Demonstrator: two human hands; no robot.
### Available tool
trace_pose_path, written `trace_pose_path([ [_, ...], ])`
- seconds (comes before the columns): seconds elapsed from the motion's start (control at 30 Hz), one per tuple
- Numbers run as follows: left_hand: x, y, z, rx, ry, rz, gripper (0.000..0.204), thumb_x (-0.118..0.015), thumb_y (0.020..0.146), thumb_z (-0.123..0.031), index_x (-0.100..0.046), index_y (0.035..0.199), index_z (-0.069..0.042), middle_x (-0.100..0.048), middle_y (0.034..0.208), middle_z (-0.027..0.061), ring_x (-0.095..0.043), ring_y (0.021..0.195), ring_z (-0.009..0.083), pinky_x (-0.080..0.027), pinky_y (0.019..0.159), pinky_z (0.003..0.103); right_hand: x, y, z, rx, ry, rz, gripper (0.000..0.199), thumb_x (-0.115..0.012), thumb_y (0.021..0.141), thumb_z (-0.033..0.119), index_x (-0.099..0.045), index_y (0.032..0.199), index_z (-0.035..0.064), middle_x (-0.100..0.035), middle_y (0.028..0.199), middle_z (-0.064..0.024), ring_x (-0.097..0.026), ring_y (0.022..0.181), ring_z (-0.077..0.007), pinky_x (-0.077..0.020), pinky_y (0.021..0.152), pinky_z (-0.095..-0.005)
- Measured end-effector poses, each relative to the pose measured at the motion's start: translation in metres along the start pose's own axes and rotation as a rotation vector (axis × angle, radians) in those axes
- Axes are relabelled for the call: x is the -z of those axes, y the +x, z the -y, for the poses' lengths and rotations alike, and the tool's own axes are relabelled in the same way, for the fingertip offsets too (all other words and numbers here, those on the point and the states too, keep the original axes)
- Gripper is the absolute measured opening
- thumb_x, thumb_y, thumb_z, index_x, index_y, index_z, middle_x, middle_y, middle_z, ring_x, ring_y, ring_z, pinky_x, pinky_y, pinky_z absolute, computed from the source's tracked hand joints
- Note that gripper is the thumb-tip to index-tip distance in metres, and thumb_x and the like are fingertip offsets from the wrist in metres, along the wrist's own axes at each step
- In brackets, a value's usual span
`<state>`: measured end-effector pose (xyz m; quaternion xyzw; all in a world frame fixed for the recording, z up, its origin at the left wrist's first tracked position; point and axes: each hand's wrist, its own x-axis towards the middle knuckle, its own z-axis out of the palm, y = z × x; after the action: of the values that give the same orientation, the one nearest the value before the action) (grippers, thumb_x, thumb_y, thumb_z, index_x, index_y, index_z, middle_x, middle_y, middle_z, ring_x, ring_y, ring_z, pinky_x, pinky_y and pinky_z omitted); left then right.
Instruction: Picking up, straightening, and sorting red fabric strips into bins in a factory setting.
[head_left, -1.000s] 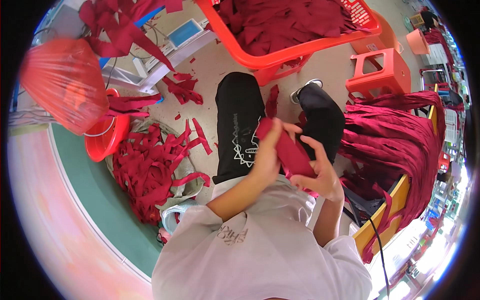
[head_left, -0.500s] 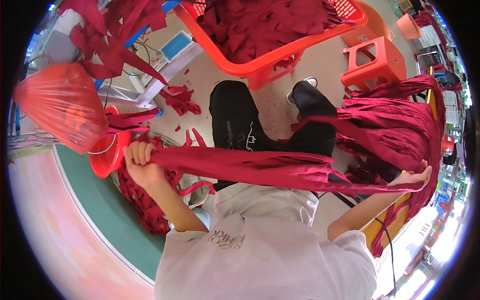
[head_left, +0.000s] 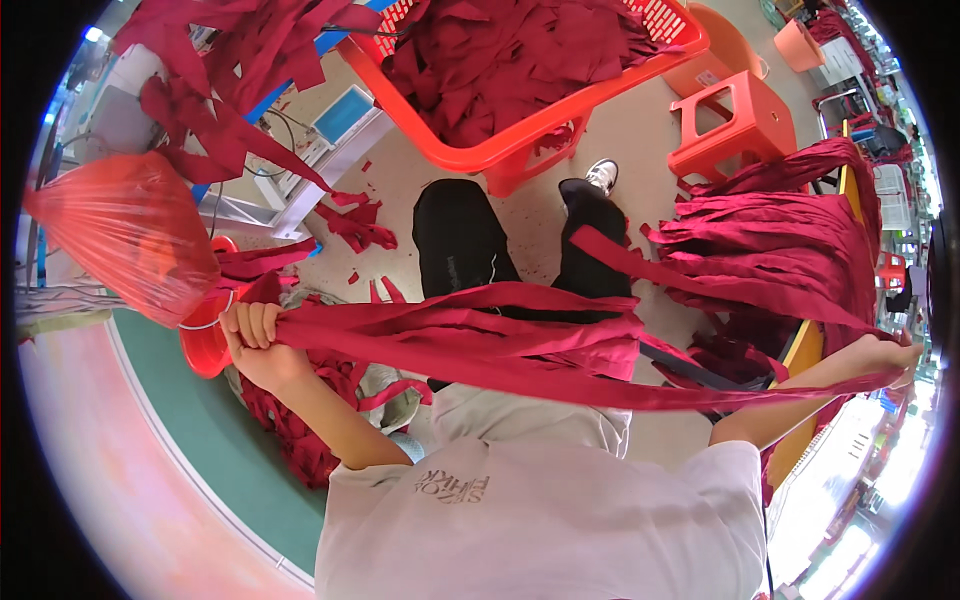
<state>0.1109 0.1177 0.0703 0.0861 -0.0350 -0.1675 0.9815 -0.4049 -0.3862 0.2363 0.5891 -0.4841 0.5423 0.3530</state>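
My left hand is closed in a fist round one end of a bundle of dark red fabric strips, which stretches across my lap. From that fist a single fabric strip runs taut to the right. Far out at the right, my right hand is closed on the strip's other end; its fingertips are partly hidden. Beside the right forearm a thick heap of long red strips hangs over a yellow-edged board. One loose strip from the heap reaches towards my right knee.
A red plastic basket full of red scraps stands ahead, and a red stool to its right. At left are a red plastic bag, a red bucket and a scrap pile. A grey metal frame stands near the bag.
My right hand has moved outward to the right, drawing the strip out longer. My left hand has shifted slightly left and down, still gripping the bundle. A loose strip end now lies over my right knee.
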Motion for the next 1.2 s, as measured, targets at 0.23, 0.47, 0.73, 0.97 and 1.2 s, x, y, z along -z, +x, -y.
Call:
trace_pose_path([
  [0.23, -0.037, -0.013, 0.057, -0.046, 0.21, -0.026, 0.032, -0.04, 0.099, -0.023, -0.039, 0.069, -0.012, -0.023, 0.048, -0.0023, -0.019, 0.04, 0.0085, -0.02, 0.042, 0.027, -0.047, -0.077, -0.149, -0.238, 0.694, 0.338, 0.018, -0.054, 0.085, 0.006, -0.062, 0.097, -0.0053, -0.062, 0.085, -0.0087, -0.06, 0.076, -0.0167, -0.0507, 0.069, -0.029],
  [0.47, -0.102, -0.076, 0.114, 0.182, 0.39, 0.926, 0.012, -0.054, 0.089, -0.02, -0.056, 0.092, -0.009, -0.058, 0.078, 0.0004, -0.048, 0.057, 0.016, -0.038, 0.056, 0.032, 0.03, -0.165, 0.071, -0.424, 0.624, 1.798, 0.046, -0.065, 0.091, 0.014, -0.049, 0.133, 0.006, -0.064, 0.104, -0.0087, -0.061, 0.096, -0.0166, -0.0479, 0.086, -0.029],
  [0.73, -0.107, -0.037, 0.08, -0.158, 1.067, 1.725, 0.007, -0.061, 0.085, -0.012, -0.059, 0.092, -0.013, -0.058, 0.077, 0.0008, -0.049, 0.057, 0.0162, -0.041, 0.058, 0.033, 0.016, -0.179, 0.213, -0.211, 0.949, 1.95, 0.044, -0.064, 0.092, 0.021, -0.051, 0.131, 0.0045, -0.065, 0.108, -0.0127, -0.062, 0.101, -0.0187, -0.0486, 0.087, -0.0309],
  [0.97, -0.087, -0.068, 0.011, -0.923, 1.896, 1.853, 0.003, -0.06, 0.085, -0.011, -0.061, 0.086, -0.013, -0.057, 0.073, 0.0011, -0.048, 0.055, 0.0161, -0.041, 0.057, 0.033, 0.002, -0.188, 0.234, 0.017, 0.989, 1.91, 0.043, -0.063, 0.092, 0.021, -0.051, 0.13, 0.0042, -0.063, 0.111, -0.0116, -0.061, 0.095, -0.0166, -0.0483, 0.085, -0.0297],
  [1.2, -0.111, -0.081, -0.015, -1.598, 2.849, 1.823, 0.018, -0.055, 0.085, -0.011, -0.054, 0.067, -0.011, -0.051, 0.062, 0.0021, -0.043, 0.049, 0.0154, -0.04, 0.053, 0.034, -0.028, -0.166, 0.297, 0.051, 1.065, 1.717, 0.03, -0.064, 0.091, 0.023, -0.063, 0.112, 0.002, -0.068, 0.089, -0.0069, -0.064, 0.085, -0.0147, -0.0495, 0.078, -0.0299],
])
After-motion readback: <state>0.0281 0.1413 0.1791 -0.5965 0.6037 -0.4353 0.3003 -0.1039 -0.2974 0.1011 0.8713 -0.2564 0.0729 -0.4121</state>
